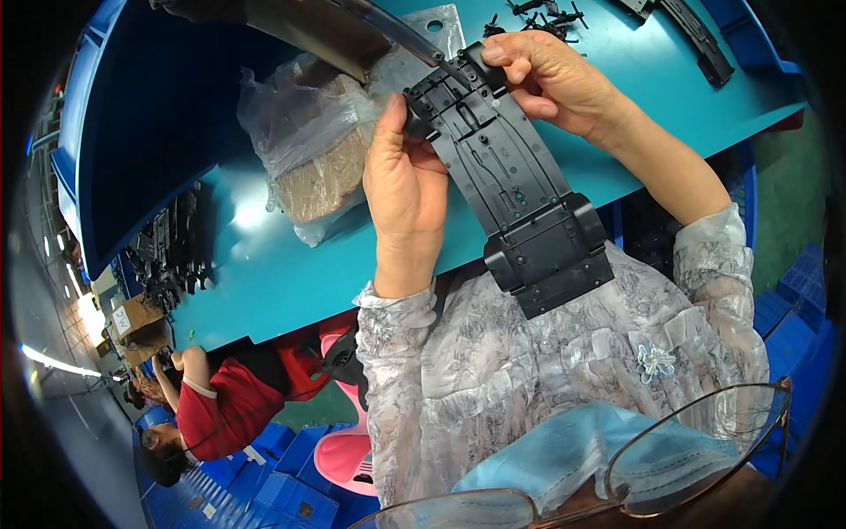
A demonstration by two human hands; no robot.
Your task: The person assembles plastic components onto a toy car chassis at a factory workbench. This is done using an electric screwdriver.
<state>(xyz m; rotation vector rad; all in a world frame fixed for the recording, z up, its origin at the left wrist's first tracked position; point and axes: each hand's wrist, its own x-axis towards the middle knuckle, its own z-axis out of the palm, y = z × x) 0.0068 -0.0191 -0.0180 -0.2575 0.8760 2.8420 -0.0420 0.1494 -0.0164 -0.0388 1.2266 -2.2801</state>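
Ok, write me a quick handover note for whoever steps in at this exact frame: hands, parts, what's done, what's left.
Left hand: grips the black plastic panel at its left edge, near the far end.
Right hand: pinches the panel's far end.
Panel: held up over the teal table, near end close to the body.
On the table: a plastic-wrapped bundle and small black parts.
Done: panel picked up.
Left: apparently whatever is being worked at the far end; cannot tell more.
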